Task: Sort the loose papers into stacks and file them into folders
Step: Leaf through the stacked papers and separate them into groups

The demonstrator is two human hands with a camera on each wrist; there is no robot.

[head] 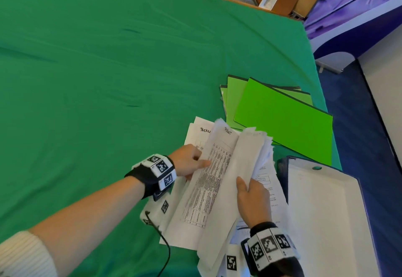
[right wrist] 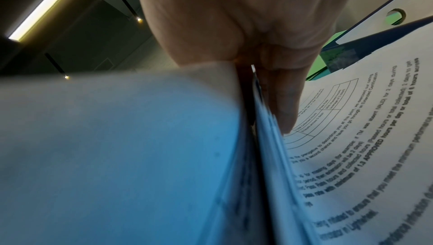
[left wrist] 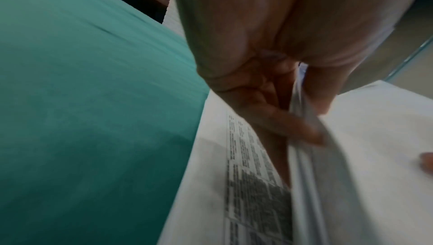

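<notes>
Near the green-clothed bench's (head: pixel 108 59) right edge, the right hand (head: pixel 253 202) clamps a raised sheaf of white printed papers (head: pixel 245 159) — the left hand (head: pixel 188 160) pinches a table-printed sheet (head: pixel 208 181) beside it.

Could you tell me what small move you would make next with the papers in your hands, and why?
Probably draw the table-printed sheet leftward, free of the bundle, and lay it on the sheets headed "TASKLIST" lying beyond. The left hand already pinches that sheet's edge, the right hand grips the raised bundle, and its heading seems to match those sheets.
</notes>
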